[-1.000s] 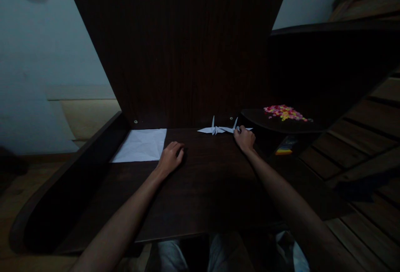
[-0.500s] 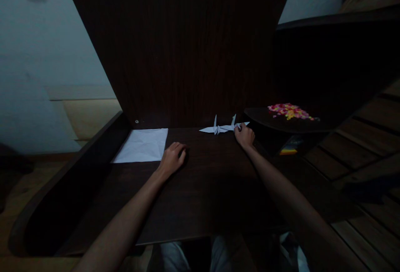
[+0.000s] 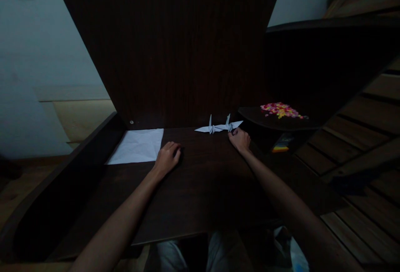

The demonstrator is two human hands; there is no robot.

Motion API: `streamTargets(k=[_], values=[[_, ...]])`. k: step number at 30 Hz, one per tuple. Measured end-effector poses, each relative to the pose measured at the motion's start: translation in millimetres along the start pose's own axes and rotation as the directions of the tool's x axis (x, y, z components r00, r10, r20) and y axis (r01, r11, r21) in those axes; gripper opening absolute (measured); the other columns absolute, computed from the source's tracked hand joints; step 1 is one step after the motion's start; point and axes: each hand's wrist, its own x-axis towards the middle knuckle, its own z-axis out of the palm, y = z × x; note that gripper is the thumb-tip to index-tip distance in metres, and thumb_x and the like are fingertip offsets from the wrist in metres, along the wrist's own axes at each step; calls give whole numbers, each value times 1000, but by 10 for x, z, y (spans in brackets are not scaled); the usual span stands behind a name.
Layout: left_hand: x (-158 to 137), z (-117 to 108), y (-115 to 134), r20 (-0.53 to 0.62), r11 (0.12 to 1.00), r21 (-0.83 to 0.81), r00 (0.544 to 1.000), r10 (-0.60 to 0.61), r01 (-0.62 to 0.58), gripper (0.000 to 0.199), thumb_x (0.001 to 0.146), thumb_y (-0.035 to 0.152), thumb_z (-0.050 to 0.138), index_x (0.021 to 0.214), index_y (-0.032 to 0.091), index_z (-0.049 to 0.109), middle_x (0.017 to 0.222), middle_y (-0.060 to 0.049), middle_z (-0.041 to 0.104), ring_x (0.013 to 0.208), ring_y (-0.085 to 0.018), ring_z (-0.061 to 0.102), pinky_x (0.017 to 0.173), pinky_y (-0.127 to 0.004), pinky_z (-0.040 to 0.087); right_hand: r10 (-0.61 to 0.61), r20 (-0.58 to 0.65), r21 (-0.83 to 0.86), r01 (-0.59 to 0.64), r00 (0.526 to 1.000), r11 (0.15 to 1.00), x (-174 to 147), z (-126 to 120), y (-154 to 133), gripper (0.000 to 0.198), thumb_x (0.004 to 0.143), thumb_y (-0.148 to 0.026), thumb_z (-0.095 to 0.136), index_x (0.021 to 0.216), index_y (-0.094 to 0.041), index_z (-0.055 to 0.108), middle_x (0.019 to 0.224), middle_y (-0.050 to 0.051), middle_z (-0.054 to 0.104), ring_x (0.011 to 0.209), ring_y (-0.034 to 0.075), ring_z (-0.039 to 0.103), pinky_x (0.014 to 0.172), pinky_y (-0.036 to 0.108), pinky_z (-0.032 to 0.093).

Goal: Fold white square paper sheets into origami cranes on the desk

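Note:
Two white folded paper cranes stand side by side at the back of the dark desk, wings nearly meeting: the left crane and the right crane. Just in front of the right crane is my right hand, fingers loosely bent and thumb apart. Its fingertips are close to the crane's base; whether they touch it is hard to see in the dim light. My left hand rests on the desk, relaxed, thumb apart, holding nothing. Beside it lies a flat, creased sheet of white paper.
On a small shelf at the right sits a heap of pink, red and yellow small pieces. Beneath it is a dark item with a yellow-orange edge. A tall dark panel rises behind the desk, and a raised side bounds the left.
My right hand has come off the right crane toward me, leaving it standing. The whole view has shifted slightly; my left hand stays beside the sheet.

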Motion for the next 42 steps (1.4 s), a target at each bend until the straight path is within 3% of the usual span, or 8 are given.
streamTargets(k=[3, 9, 15, 24, 30, 34, 42], values=[[0, 13, -16, 1, 1000, 23, 1000, -3, 3, 19, 86, 19, 46, 96, 18, 62, 90, -8, 63, 86, -21, 60, 79, -36, 51, -96, 78, -70, 102, 992, 992, -105, 9, -48, 23, 82, -36, 52, 81, -19, 66, 84, 9, 69, 79, 21, 64, 62, 26, 39], [12, 18, -40, 4, 997, 64, 999, -32, 31, 19, 85, 20, 46, 94, 17, 62, 89, -9, 63, 85, -22, 59, 78, -36, 51, -247, 155, -143, 269, 957, 952, -245, 62, -296, 37, 89, -47, 45, 89, -18, 67, 88, 12, 70, 82, 22, 66, 67, 28, 43], [20, -30, -105, -6, 977, 185, 994, -110, 109, 16, 83, 20, 47, 88, 18, 62, 87, -9, 63, 85, -22, 58, 76, -34, 49, -205, 148, -147, 226, 968, 963, -159, 135, -448, 48, 88, -56, 44, 87, -16, 70, 88, 16, 68, 87, 28, 66, 69, 33, 45], [47, -115, -125, 2, 910, 384, 986, -168, 154, 11, 81, 22, 51, 85, 18, 60, 87, -11, 63, 84, -25, 59, 72, -35, 47, -157, 163, -144, 181, 974, 973, -106, 174, -443, 42, 88, -53, 46, 90, -18, 70, 91, 16, 67, 90, 28, 65, 71, 33, 47], [51, -221, -184, -65, 796, 509, 936, -345, 328, 27, 83, 31, 47, 97, 11, 59, 95, -20, 62, 92, -36, 57, 74, -47, 45, -216, 184, -156, 246, 959, 957, -233, 160, -415, 43, 90, -51, 43, 89, -17, 70, 89, 15, 69, 88, 28, 67, 72, 34, 47], [15, -269, -268, -72, 715, 544, 873, -482, 439, 36, 82, 37, 49, 104, 9, 55, 102, -22, 61, 92, -38, 57, 69, -45, 46, -209, 197, -157, 242, 958, 957, -250, 133, -459, 49, 90, -54, 41, 90, -15, 71, 92, 18, 69, 92, 29, 66, 74, 34, 47], [19, -324, -299, -12, 659, 577, 812, -584, 482, 41, 86, 40, 42, 107, 8, 58, 101, -20, 63, 96, -35, 59, 74, -41, 46, -149, 214, -149, 183, 965, 972, -144, 184, -553, 51, 90, -54, 41, 97, -13, 71, 99, 20, 67, 97, 31, 65, 78, 36, 47]])
